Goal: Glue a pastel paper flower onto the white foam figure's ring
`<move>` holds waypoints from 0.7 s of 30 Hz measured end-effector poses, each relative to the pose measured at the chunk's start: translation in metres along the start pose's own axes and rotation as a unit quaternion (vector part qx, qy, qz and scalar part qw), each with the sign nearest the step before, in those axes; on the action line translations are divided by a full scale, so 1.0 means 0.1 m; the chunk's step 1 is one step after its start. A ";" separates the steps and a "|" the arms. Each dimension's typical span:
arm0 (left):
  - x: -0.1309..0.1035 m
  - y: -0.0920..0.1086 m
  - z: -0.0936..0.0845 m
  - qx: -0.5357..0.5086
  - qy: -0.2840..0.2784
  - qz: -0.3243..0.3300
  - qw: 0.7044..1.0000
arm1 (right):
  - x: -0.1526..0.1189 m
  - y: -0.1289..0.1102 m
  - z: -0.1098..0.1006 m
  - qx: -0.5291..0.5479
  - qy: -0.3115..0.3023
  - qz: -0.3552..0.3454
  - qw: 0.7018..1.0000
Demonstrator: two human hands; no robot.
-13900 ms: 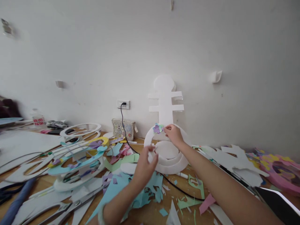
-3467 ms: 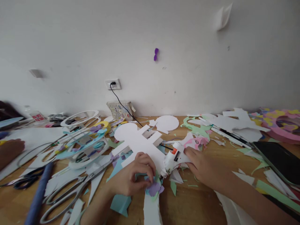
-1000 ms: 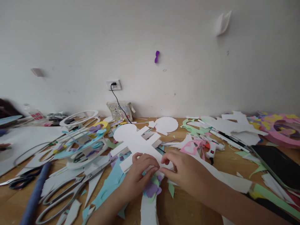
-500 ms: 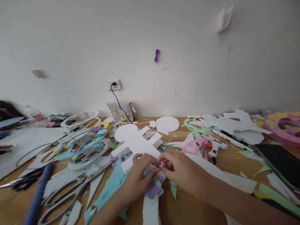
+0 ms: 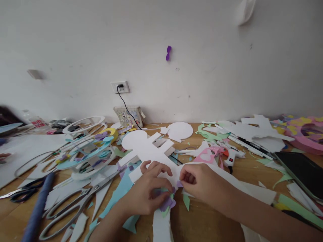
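Note:
My left hand is over a white foam-like cutout, its fingers curved and spread apart. Its thumb and forefinger rest around a cluster of purple and green paper pieces on the cutout's near strip. Just to the right, the closed fingertips of my right hand pinch a small purple paper piece close to the cutout's edge. The far end of the cutout is rounded, with short bars across it. My left hand partly hides the cluster.
Large scissors, dark-handled scissors and a blue roll lie left. A white glue gun and a dark tablet-like device are right. A pouch stands against the wall, and paper scraps cover much of the table.
My hands, fingertips together before, have parted. The left has dropped back onto the paper cluster with fingers spreading; the right has shifted slightly right, and a purple piece now shows at its fingertips.

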State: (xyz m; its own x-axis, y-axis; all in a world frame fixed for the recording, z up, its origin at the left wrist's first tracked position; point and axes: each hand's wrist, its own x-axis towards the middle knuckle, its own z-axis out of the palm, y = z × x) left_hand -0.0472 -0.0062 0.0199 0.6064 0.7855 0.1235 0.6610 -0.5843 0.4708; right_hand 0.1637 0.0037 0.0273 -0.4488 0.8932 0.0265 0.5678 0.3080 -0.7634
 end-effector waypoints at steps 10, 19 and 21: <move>0.01 0.00 0.00 0.001 -0.015 0.011 1.000 | -0.04 0.02 0.07 0.012 -0.026 0.011 1.000; 0.03 0.01 -0.01 -0.020 -0.016 0.015 1.000 | 0.01 -0.10 0.06 0.005 -0.043 0.037 0.998; 0.03 0.01 -0.02 -0.020 -0.017 0.018 1.000 | 0.03 -0.12 0.06 -0.010 -0.046 0.035 0.998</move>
State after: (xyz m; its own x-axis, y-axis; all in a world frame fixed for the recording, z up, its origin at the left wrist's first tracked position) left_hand -0.0454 -0.0044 0.0224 0.6440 0.7569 0.1111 0.6213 -0.6022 0.5013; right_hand 0.1518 0.0005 0.0326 -0.4683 0.8794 -0.0855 0.6131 0.2537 -0.7481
